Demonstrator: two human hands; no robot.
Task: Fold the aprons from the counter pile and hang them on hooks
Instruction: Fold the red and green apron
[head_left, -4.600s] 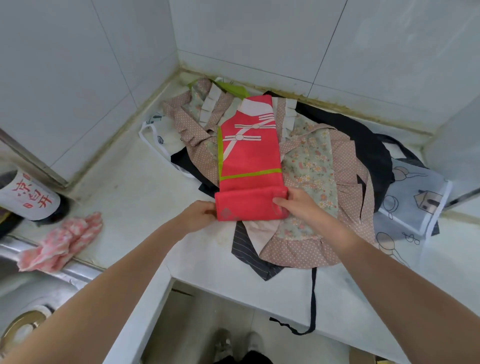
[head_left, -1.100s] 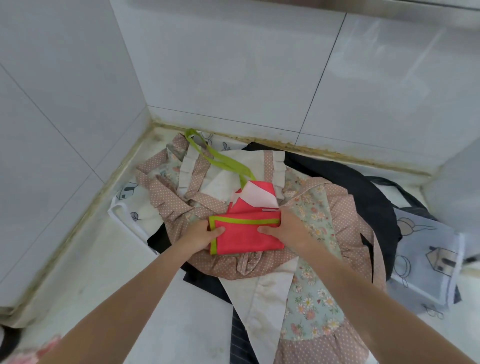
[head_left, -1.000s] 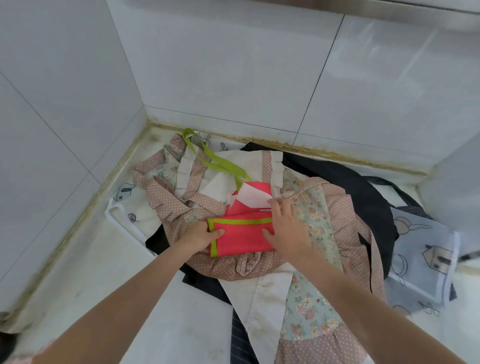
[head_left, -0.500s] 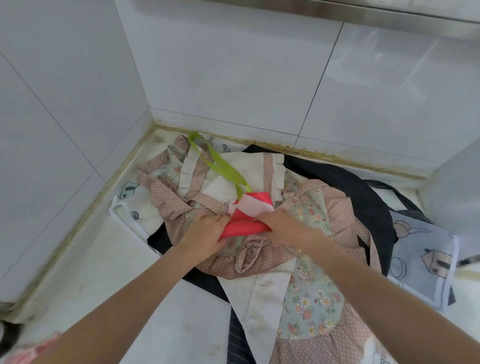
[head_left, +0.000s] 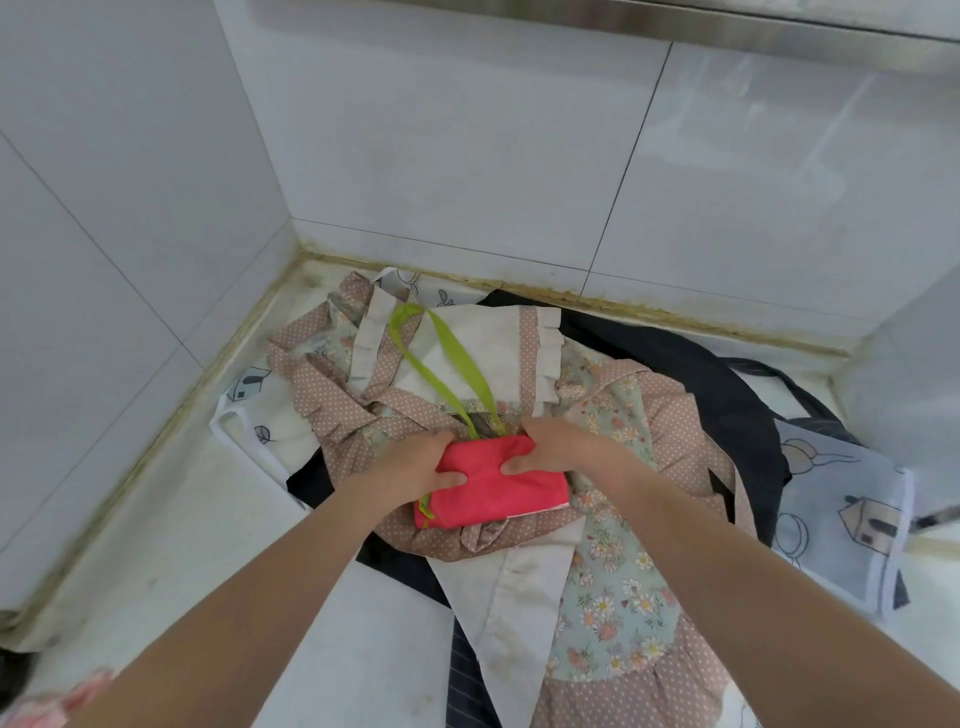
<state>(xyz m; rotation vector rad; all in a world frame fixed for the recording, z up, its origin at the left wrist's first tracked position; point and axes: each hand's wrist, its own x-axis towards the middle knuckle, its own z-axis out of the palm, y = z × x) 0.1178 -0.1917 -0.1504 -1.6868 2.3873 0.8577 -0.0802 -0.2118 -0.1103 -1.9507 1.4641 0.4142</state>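
Home kitchen: tiled walls (head_left: 467, 156), counter (head_left: 171, 545).

The fingers of the left hand (head_left: 410, 462) and right hand (head_left: 563, 449) are tucked behind the folded red apron (head_left: 493, 486), out of sight. Left of and nearer than that apron, a pink cloth (head_left: 49, 704) is cut off by the frame's bottom edge and blurred. The black apron (head_left: 727, 395) behind the red apron lies mostly buried under the dotted floral apron (head_left: 618, 582).

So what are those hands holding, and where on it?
Both hands hold the folded red apron: left hand grips its left end, right hand its upper right end.
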